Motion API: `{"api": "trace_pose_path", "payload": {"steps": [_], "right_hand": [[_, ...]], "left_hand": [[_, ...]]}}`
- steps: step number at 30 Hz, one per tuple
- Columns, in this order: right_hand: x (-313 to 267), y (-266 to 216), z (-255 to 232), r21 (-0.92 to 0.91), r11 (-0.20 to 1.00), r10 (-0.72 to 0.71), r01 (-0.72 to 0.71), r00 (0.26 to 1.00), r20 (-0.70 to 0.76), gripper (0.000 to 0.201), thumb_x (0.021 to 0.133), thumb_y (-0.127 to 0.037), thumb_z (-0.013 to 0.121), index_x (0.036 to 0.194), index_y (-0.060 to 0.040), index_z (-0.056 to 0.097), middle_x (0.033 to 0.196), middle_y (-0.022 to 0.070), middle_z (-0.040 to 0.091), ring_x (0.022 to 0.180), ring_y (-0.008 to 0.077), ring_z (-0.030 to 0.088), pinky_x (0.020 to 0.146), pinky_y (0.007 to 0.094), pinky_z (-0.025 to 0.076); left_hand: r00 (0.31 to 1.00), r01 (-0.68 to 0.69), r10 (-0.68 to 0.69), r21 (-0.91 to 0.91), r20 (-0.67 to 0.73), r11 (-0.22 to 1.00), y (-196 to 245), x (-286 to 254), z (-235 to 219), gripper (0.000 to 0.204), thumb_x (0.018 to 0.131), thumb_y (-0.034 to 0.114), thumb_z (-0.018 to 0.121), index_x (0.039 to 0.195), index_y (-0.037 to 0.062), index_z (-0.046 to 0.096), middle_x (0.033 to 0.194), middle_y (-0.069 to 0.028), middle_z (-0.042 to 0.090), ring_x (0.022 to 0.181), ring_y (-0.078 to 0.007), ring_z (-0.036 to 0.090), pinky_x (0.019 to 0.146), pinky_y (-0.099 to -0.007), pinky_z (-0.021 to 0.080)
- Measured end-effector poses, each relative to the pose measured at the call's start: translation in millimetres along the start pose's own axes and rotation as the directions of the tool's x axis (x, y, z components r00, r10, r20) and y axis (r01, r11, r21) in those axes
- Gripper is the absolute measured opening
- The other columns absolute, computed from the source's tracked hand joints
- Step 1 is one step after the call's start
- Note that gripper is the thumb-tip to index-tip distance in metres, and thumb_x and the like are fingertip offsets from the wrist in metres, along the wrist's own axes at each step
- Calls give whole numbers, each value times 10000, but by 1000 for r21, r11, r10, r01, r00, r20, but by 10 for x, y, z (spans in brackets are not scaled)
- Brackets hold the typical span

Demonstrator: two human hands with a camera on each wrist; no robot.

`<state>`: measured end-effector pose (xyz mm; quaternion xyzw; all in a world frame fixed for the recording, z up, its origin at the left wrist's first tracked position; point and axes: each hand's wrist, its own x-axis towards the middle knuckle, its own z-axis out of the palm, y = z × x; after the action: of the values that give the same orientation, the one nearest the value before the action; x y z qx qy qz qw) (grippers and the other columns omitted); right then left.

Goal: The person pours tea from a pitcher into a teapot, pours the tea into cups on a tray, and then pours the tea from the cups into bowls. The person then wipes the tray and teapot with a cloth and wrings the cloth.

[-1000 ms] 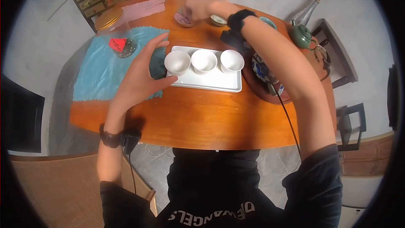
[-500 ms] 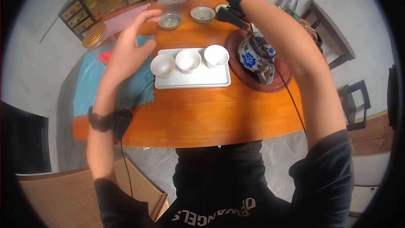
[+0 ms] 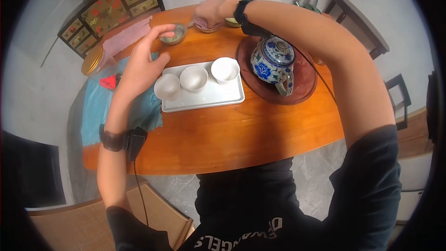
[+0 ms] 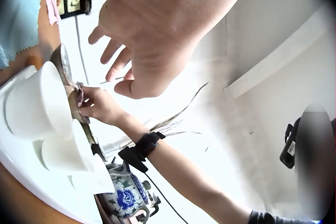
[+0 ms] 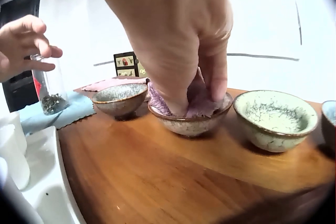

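My right hand (image 3: 213, 12) reaches to the far side of the table and grips a crumpled purple cloth (image 5: 197, 103). In the right wrist view its fingers press the cloth down inside a small brown-rimmed bowl (image 5: 185, 125). On one side of that bowl sits a greyish glazed bowl (image 5: 121, 100), on the other a pale green one (image 5: 275, 119). My left hand (image 3: 143, 62) hovers over the blue cloth (image 3: 95, 111), fingers spread and holding nothing. Right of it, three white cups, the middle one (image 3: 194, 79) among them, stand in a row on a white tray (image 3: 209, 100).
A blue-flowered teapot (image 3: 274, 60) stands on a round reddish tray (image 3: 304, 83) at the right. On the left are a gold-lidded clear jar (image 3: 93, 60), a pink cloth (image 3: 127, 35) and a small painted cabinet (image 3: 109, 11). A black cable (image 3: 320, 76) trails along the right forearm.
My right hand lifted the purple cloth off the leftmost bowl, raised it above the table and lowered it into the neighbouring bowl on the right. The left hand stays spread. The head view has shifted.
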<state>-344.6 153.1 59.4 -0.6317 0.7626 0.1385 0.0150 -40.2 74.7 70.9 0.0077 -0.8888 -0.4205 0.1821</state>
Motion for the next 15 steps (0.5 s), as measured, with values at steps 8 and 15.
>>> {"api": "trace_pose_path", "payload": {"steps": [8, 15], "right_hand": [[-574, 364, -503, 373, 926, 127, -53, 976, -176, 289, 714, -150, 724, 982, -42, 724, 847, 152, 740, 821, 303, 725, 727, 402, 565], [-942, 744, 49, 309, 941, 168, -136, 983, -78, 420, 715, -233, 801, 1075, -27, 734, 944, 147, 754, 821, 297, 727, 734, 390, 572]], "left_hand": [[977, -177, 148, 203, 152, 963, -147, 828, 54, 586, 863, 45, 594, 1439, 62, 490, 1364, -147, 593, 1329, -239, 530, 1117, -347, 385], [953, -202, 81, 411, 293, 889, -214, 1552, 467, 782, 807, 179, 729, 1494, -24, 416, 1442, -262, 524, 1364, -354, 500, 1149, -407, 398]]}}
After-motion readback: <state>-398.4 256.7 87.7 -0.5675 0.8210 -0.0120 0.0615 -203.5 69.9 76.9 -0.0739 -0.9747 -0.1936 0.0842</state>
